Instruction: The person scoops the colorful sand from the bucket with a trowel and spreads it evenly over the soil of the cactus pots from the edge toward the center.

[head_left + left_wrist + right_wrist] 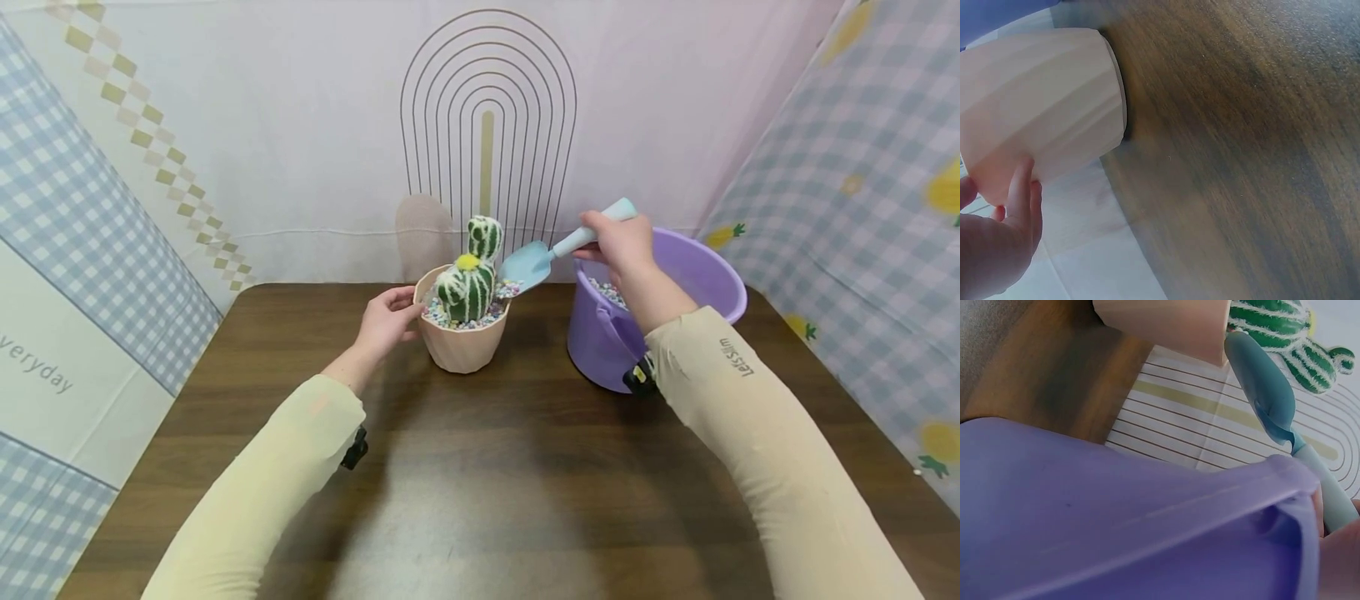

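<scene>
A cactus [467,293] with white stripes and a yellow flower stands in a pale pink flower pot [462,350] among small coloured pebbles [480,319]. My left hand [387,319] grips the pot at its left rim; in the left wrist view, its fingers [1020,190] lie against the pot's side. With my right hand [626,246] I hold a light blue trowel [527,265] by its handle. The blade tilts down over the pot's right rim, with some pebbles at its tip. In the right wrist view the trowel's tip meets the pot's rim beside the cactus.
A purple bucket [600,350] with pebbles inside [607,292] stands on the right, under my right forearm. Everything rests on a dark wooden table [465,467]. Behind it hangs a white patterned cloth [315,167], and checked cloths [862,208] flank both sides.
</scene>
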Motion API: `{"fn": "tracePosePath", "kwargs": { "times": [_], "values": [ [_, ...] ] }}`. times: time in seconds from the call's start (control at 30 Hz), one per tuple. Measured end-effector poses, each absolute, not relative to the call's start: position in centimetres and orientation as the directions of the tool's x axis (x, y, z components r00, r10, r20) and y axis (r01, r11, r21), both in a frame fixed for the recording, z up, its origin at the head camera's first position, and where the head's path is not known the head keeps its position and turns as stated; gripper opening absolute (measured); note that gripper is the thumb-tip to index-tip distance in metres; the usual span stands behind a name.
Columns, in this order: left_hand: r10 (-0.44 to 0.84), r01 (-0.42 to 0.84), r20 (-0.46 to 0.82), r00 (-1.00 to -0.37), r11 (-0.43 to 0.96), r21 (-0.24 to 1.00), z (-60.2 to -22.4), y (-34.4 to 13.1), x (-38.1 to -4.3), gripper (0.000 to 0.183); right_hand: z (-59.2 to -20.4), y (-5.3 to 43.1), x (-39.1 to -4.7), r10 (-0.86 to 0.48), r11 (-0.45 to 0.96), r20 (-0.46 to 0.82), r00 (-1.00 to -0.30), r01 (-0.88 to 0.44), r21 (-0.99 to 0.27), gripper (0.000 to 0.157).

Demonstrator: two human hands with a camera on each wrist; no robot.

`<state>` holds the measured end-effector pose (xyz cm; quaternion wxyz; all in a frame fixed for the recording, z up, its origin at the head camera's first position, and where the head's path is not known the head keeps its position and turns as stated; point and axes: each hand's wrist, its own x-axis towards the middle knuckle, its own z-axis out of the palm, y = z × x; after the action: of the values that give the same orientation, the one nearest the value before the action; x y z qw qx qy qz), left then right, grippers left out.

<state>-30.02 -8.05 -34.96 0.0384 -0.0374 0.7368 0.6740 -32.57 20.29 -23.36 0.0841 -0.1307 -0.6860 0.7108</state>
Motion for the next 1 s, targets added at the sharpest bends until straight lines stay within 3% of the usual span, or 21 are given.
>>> {"fn": "tracePosePath", "kwargs": {
  "times": [0.33, 0.73, 1.0],
  "values": [
    [-0.017, -0.104, -0.103, -0.995, 0.093, 0.990, -34.93, -7.95, -30.21, 0.043, -22.55, 19.69, -32.41, 0.296, 0.053, 0.033, -0.955, -0.018, -0.998, 0.016],
    [-0.146, -0.098, -0.083, -0.986, 0.096, 0.991, -35.13, -7.47, -30.26, 0.036, -22.77, 19.64, -32.41, 0.299, 0.047, 0.001, -0.954, 0.014, -0.999, 0.016],
    [-0.146, -0.093, -0.077, -0.986, 0.105, 0.990, -35.16, -7.30, -30.13, 0.035, -22.82, 19.30, -32.28, 0.275, 0.068, 0.020, -0.961, -0.001, -0.998, 0.016]
  ]
}}
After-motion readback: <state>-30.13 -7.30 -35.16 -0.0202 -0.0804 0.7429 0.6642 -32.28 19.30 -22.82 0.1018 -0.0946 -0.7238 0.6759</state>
